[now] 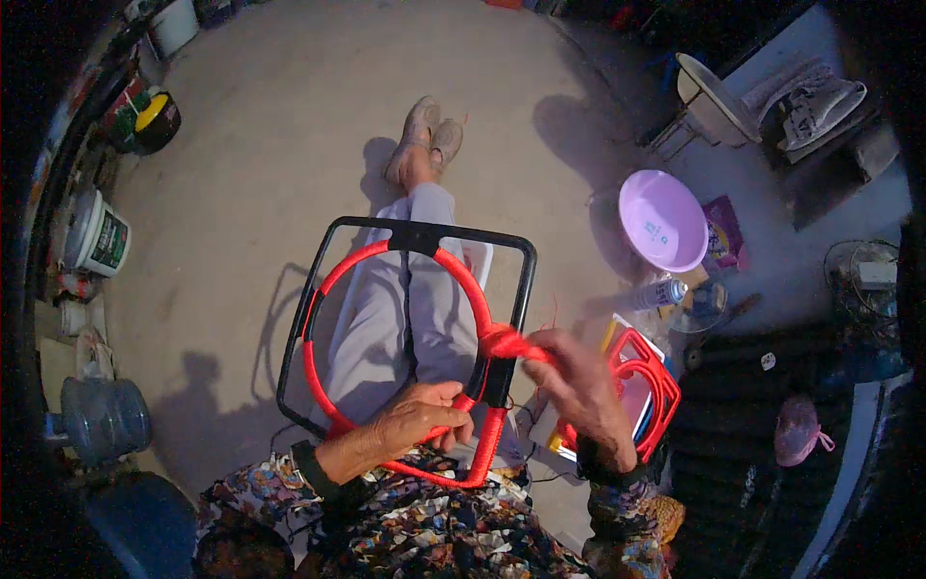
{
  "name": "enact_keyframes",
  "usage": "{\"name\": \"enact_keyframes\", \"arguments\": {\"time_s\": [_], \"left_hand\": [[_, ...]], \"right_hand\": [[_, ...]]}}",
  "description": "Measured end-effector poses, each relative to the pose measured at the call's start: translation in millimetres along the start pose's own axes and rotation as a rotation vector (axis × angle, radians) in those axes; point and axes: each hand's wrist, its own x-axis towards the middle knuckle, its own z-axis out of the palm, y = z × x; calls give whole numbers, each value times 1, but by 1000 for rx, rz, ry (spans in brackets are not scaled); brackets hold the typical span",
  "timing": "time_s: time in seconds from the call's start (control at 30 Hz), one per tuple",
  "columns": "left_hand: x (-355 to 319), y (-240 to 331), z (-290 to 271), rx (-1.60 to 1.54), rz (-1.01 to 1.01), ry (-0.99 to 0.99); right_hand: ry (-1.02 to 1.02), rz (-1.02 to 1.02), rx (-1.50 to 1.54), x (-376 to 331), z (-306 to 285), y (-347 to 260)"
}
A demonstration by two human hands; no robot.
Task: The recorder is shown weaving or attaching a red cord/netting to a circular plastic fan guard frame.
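Across my lap lies a black square frame (pixel 529 280) with a round ring inside it, much of the ring wrapped in red cord (pixel 472 285). Red wrapping also covers the frame's lower right corner. My left hand (pixel 415 423) is closed round the lower right part of the ring. Beside the frame's right side, my right hand (pixel 582 391), somewhat blurred, is closed on a bunched red cord (pixel 516 344) that reaches to the ring's right edge. Its fingertips are partly hidden.
Right of me, red-wrapped frames (pixel 659 386) stand in a box. Beyond are a spray can (pixel 664 293), a purple basin (pixel 664 220) and a washstand (pixel 716 99). On the left are a water jug (pixel 104 420), a white bucket (pixel 102 236) and a black-and-yellow container (pixel 156 124).
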Motion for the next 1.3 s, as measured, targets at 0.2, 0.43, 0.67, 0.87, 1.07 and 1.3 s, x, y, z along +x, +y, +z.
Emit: {"name": "enact_keyframes", "arguments": {"time_s": [0.2,0.43,0.67,0.87,1.07,1.3], "left_hand": [[2,-2,-3,-18,-9,25],[7,-1,15,-358,99,292],[21,-8,0,-244,-103,142],[23,-7,4,-239,-168,211],[29,-6,2,-231,-221,163],[26,3,4,-181,-274,176]], "right_hand": [[-233,-303,-567,23,18,-15],[-422,-626,-702,37,43,7],[-272,-547,-585,36,26,11],[-75,155,200,-43,5,61],[23,297,558,-65,59,92],[-138,228,568,-60,60,89]]}}
